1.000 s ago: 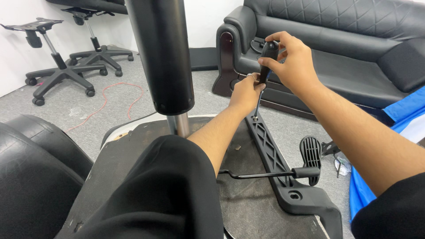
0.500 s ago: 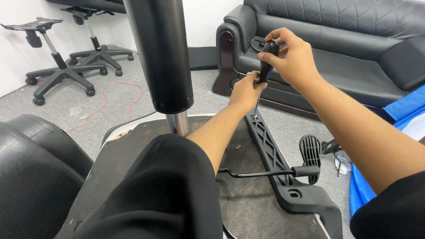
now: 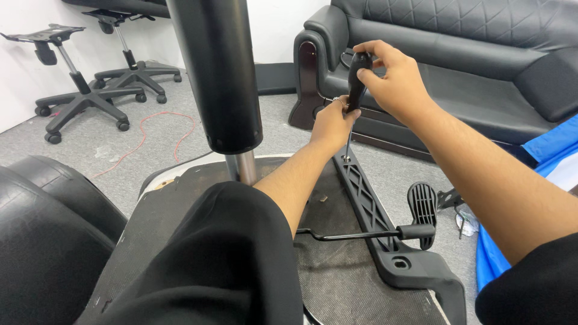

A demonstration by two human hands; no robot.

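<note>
I see a black leather sofa (image 3: 481, 54) ahead, two chair bases (image 3: 78, 96) (upright) left, a red cable (image 3: 159, 135).

Upturned black office-chair seat base (image 3: 180, 241) lies in the foreground, its black gas-lift cylinder (image 3: 220, 72) standing up from its middle. Black ribbed plastic armrest bracket (image 3: 373, 216) lies on the seat's right edge. Black-handled screwdriver (image 3: 355, 84) stands upright on the bracket's far end, apparently on a screw. Black leather sofa (image 3: 469, 54) behind; two chair bases (image 3: 90, 96) far left.
</note>
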